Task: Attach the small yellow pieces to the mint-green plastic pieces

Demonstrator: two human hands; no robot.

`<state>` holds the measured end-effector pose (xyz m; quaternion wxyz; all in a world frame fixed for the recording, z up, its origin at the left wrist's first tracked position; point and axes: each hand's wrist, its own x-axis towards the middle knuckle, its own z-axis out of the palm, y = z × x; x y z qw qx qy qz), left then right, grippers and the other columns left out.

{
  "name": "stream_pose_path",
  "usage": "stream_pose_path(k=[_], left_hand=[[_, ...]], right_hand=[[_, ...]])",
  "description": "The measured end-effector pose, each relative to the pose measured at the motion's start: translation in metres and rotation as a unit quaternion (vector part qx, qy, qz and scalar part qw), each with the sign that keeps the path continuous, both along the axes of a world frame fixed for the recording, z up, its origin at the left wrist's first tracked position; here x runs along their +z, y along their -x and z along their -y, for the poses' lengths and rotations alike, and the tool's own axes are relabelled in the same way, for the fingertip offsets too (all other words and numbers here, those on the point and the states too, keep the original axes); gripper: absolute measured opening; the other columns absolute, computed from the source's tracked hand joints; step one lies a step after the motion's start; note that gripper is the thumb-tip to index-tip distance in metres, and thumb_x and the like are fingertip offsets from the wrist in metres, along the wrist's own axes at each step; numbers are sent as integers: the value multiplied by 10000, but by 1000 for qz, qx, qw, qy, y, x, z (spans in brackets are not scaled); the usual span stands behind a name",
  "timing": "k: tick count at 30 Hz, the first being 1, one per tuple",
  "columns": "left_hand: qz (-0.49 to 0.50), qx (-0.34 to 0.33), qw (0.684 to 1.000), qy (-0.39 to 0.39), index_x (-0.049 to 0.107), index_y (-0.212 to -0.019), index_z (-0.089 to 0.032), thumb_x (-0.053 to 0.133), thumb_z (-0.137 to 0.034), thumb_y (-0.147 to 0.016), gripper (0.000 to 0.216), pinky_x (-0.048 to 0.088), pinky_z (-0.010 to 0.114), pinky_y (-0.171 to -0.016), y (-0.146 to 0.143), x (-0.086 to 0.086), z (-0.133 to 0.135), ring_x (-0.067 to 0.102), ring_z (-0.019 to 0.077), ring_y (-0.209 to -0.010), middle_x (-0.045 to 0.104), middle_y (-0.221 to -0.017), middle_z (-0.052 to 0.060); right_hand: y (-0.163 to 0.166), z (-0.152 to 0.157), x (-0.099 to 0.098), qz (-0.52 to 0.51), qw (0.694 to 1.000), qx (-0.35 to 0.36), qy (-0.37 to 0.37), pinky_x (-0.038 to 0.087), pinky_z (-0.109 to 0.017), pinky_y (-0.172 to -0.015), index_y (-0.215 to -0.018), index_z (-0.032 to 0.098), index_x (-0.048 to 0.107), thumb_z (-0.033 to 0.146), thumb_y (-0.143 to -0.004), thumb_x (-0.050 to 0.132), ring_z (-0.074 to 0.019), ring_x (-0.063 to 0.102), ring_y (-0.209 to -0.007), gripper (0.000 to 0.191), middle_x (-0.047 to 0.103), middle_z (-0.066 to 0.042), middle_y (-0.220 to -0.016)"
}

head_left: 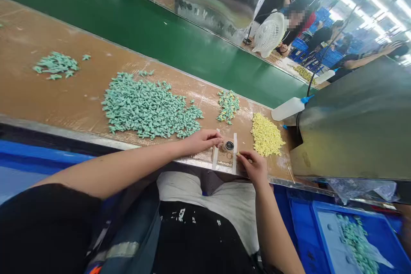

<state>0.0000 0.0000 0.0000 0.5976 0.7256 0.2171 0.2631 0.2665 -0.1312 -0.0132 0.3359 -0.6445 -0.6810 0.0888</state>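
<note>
The right hand (255,166) hovers at the bench's (86,98) near edge, its fingers pinching a tiny yellowish piece (238,154). The left hand (205,140) reaches in opposite, fingers drawn together; I cannot tell whether they grip anything. Between the hands, a small dark-topped container (229,145) sits between two white strips (235,150) running to the near edge. A large green pile (149,107) spreads to the left, with a smaller green cluster (57,65) farther along. A mixed green-and-yellow group (228,106) lies beyond the container, towards the far edge. To the right is a yellow pile (266,135), with a thin stick (290,172) near the front edge. A white bottle (287,109) with a blue nozzle leans by the far edge, beside a bulky metal housing (349,124) that blocks the bench's right side. A green belt (128,21) runs along the far edge.
</note>
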Motion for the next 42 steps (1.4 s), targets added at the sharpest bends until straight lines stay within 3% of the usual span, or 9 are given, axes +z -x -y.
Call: stream_pose_path(k=[6,16,25,32,37,42], left_hand=[[27,-15,999,19,747,-1033,-152,625,-533,-965,406,467,266,-737,-3,-2,4,603,139,-751,720,-860,34],[20,-3,987,-157,770,-1238,-184,665,-355,-987,322,512,265,-838,0,-15,4,710,168,-926,794,-1085,93],[32,1,984,-176,776,-1227,-188,673,-293,-984,283,539,257,-890,-2,-15,6,742,169,-981,807,-1112,92],[21,17,987,-156,787,-1193,-192,683,-334,-974,281,513,244,-785,-4,-17,6,699,148,-840,805,-1022,75],[11,18,992,-124,775,-1191,-177,659,-324,-980,282,452,222,-683,-4,-15,6,591,109,-699,770,-902,40],[-8,38,993,-113,752,-1188,-140,661,-322,-969,299,430,227,-662,-2,-12,6,565,105,-666,740,-862,30]], right_hand=[[-3,6,0,36,998,45,8,604,-374,-797,-976,248,782,368,-1009,645,-230,736,-878,185,784,-74,-944],[-6,10,3,150,987,50,-11,572,-366,-797,-994,234,788,316,-1053,580,-227,706,-901,231,769,-80,-971],[-8,9,8,223,973,48,-33,550,-335,-748,-977,226,776,324,-1065,567,-212,689,-860,247,766,-72,-944],[-9,8,8,160,987,22,-27,557,-341,-733,-940,232,761,326,-1048,592,-219,708,-854,221,764,-67,-933],[12,-6,33,11,999,28,-41,543,-326,-663,-923,242,766,307,-997,677,-196,686,-793,132,747,-47,-900],[31,-32,55,20,996,85,-24,532,-353,-729,-945,266,799,320,-983,699,-215,664,-870,120,701,-51,-912]])
